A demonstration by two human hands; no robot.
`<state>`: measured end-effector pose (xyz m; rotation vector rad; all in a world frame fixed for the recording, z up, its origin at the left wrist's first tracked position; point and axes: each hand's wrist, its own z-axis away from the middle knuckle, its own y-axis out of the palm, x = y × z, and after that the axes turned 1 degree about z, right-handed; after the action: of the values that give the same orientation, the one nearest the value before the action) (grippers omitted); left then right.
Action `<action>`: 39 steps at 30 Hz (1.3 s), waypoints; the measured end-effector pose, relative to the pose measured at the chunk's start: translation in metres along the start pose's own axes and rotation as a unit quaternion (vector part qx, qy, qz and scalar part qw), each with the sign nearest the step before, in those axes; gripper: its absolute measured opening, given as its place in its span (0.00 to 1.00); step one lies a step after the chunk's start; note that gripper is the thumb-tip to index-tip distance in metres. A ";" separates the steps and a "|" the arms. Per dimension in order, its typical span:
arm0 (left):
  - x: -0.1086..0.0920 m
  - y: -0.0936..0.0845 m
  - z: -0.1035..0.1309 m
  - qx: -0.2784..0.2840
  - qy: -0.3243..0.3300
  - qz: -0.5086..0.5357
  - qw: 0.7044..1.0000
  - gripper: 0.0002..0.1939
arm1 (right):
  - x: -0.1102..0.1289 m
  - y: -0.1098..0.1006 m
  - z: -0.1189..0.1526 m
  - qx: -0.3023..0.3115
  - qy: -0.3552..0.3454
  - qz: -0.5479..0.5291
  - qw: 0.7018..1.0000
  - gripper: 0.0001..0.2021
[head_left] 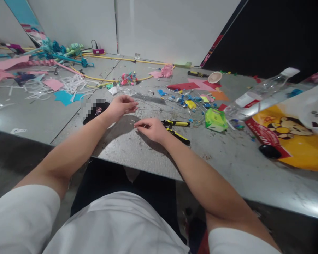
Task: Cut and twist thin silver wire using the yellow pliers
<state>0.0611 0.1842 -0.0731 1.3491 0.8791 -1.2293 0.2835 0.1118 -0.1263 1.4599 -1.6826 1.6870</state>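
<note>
My left hand is raised over the grey table, thumb and fingertips pinched together; whatever they hold is too thin to make out. To its right and slightly nearer me, my right hand is closed in a pinch too, with something tiny and pale at the fingertips. The two hands are apart. Behind them lies a bundle of thin grey wires. Pliers with black and yellow handles rest just right of my right hand, partly hidden by it. A black item lies beside my left wrist.
Blue and yellow pieces and a green packet lie to the right. Farther right are a plastic bottle, a yellow bag and a black oval object. White paper strips and teal paper flowers spread across the left.
</note>
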 end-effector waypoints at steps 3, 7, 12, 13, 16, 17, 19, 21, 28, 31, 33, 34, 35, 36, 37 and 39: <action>0.000 -0.001 0.000 0.005 0.001 0.006 1.000 0.22 | -0.006 0.001 -0.001 -0.002 0.012 -0.015 1.000 0.07; 0.000 -0.001 0.000 0.011 -0.002 0.019 1.000 0.20 | -0.011 0.001 0.000 -0.011 0.023 -0.010 1.000 0.06; 0.001 0.002 0.001 0.015 -0.005 0.020 1.000 0.17 | -0.013 0.000 0.001 -0.016 0.035 -0.004 0.999 0.07; 0.001 0.003 0.002 0.018 -0.005 0.017 1.000 0.16 | -0.013 0.001 0.000 -0.016 0.033 -0.004 0.999 0.06; 0.002 0.003 0.002 0.025 -0.006 0.011 1.000 0.14 | -0.013 0.002 0.000 -0.016 0.025 0.001 1.000 0.05; 0.002 0.003 0.002 0.026 -0.008 0.010 1.000 0.13 | -0.013 0.002 -0.001 -0.016 0.022 0.003 1.000 0.04; 0.003 0.002 0.002 0.037 -0.014 0.008 0.999 0.13 | -0.013 0.002 -0.001 -0.020 0.019 0.005 1.000 0.04; 0.006 0.001 0.002 0.060 -0.020 0.000 0.998 0.12 | -0.013 0.002 -0.002 -0.027 0.017 0.007 0.999 0.04; 0.012 -0.002 0.000 0.119 -0.022 -0.057 0.991 0.13 | -0.020 -0.006 -0.007 -0.075 0.004 0.049 0.996 0.05; 0.010 -0.002 -0.001 0.100 -0.020 -0.050 0.994 0.14 | -0.026 -0.024 -0.010 -0.125 -0.034 0.140 0.982 0.06; 0.008 -0.003 -0.002 0.088 -0.020 -0.047 0.995 0.15 | -0.026 -0.037 -0.010 -0.118 -0.060 0.232 0.964 0.08; 0.007 -0.003 -0.002 0.084 -0.020 -0.045 0.995 0.15 | -0.024 -0.042 -0.009 -0.098 -0.058 0.281 0.953 0.09; 0.006 -0.003 -0.002 0.082 -0.021 -0.045 0.995 0.16 | -0.020 -0.046 -0.008 -0.071 -0.049 0.328 0.941 0.09; 0.005 -0.003 -0.002 0.080 -0.023 -0.045 0.995 0.15 | -0.015 -0.048 -0.007 -0.040 -0.033 0.369 0.928 0.09; 0.004 -0.003 -0.002 0.079 -0.026 -0.045 0.996 0.15 | -0.008 -0.049 -0.005 -0.006 -0.017 0.403 0.915 0.09; 0.003 -0.002 -0.001 0.072 -0.031 -0.046 0.996 0.15 | 0.007 -0.047 -0.003 0.054 0.011 0.440 0.896 0.11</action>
<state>0.0596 0.1853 -0.0761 1.3884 0.8287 -1.4220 0.3177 0.1227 -0.0947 0.6973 -2.4811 2.2153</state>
